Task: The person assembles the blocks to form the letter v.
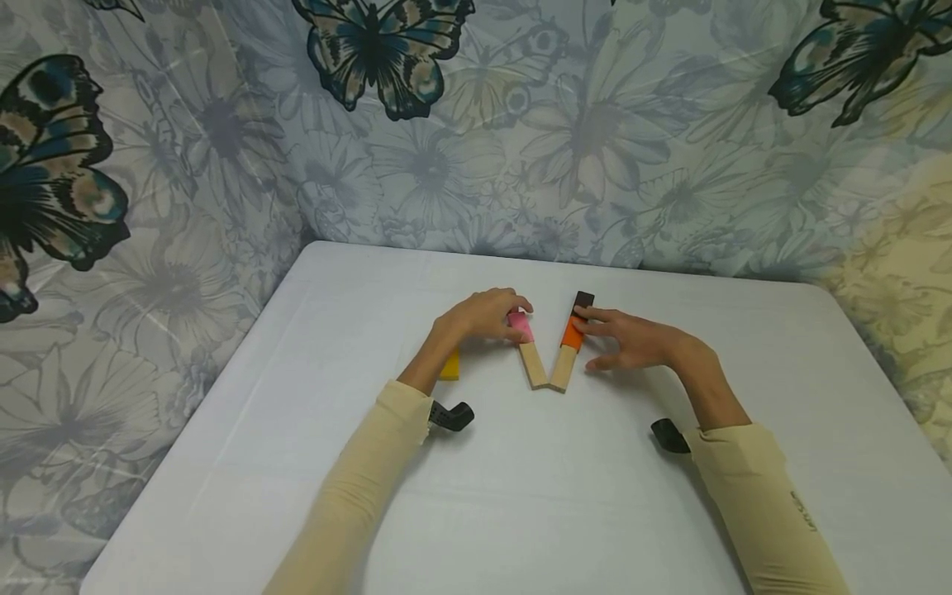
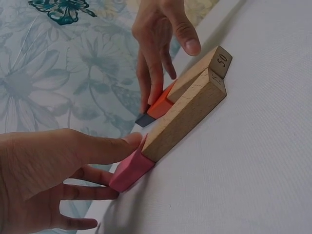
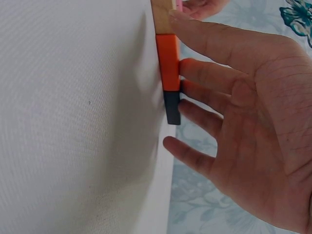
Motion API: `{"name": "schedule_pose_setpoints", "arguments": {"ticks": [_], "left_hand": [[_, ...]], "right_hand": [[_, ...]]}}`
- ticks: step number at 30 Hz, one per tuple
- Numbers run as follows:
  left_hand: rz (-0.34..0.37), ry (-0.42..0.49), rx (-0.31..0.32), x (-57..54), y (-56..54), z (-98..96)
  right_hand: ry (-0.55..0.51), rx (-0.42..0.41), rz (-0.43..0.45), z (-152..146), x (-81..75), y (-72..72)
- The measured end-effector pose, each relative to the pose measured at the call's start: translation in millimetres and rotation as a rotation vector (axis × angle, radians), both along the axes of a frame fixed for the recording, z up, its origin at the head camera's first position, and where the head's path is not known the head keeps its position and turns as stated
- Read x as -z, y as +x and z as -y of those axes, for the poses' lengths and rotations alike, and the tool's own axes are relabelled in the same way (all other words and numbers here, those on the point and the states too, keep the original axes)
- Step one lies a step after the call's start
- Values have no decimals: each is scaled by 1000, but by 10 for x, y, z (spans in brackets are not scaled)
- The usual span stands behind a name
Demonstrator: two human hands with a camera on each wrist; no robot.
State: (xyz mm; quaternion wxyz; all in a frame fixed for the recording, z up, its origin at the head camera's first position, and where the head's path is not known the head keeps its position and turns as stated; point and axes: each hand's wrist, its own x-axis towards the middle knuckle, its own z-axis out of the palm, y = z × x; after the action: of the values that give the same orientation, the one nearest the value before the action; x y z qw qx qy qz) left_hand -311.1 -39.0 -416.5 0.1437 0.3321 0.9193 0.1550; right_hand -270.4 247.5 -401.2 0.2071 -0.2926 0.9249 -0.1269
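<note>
My left hand (image 1: 483, 315) pinches a pink block (image 2: 132, 171) between thumb and fingertips. The pink block meets the upper end of a plain wooden block (image 1: 533, 366). A second wooden block (image 1: 563, 369) slants beside it, and their near ends touch in a V. In the left wrist view, that second block's end is marked "50". Beyond it, in line, come an orange block (image 3: 168, 62) and a black block (image 3: 172, 108). My right hand (image 1: 638, 341) has its fingers extended, with fingertips against the side of the orange and black blocks.
A yellow block (image 1: 450, 367) lies partly hidden behind my left wrist. All blocks lie on a white table (image 1: 550, 479). A wall covering with butterflies and flowers (image 1: 431, 165) stands behind its far edge. Black wrist devices (image 1: 454, 416) stick out near both sleeves.
</note>
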Motion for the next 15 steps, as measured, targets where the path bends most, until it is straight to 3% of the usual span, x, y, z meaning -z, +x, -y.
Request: {"name": "schedule_pose_setpoints", "arguments": {"ticks": [15], "left_hand": [[4,0,-3,9,-10,-9]], "right_hand": [[-9,-3,10,0,-11,3]]}}
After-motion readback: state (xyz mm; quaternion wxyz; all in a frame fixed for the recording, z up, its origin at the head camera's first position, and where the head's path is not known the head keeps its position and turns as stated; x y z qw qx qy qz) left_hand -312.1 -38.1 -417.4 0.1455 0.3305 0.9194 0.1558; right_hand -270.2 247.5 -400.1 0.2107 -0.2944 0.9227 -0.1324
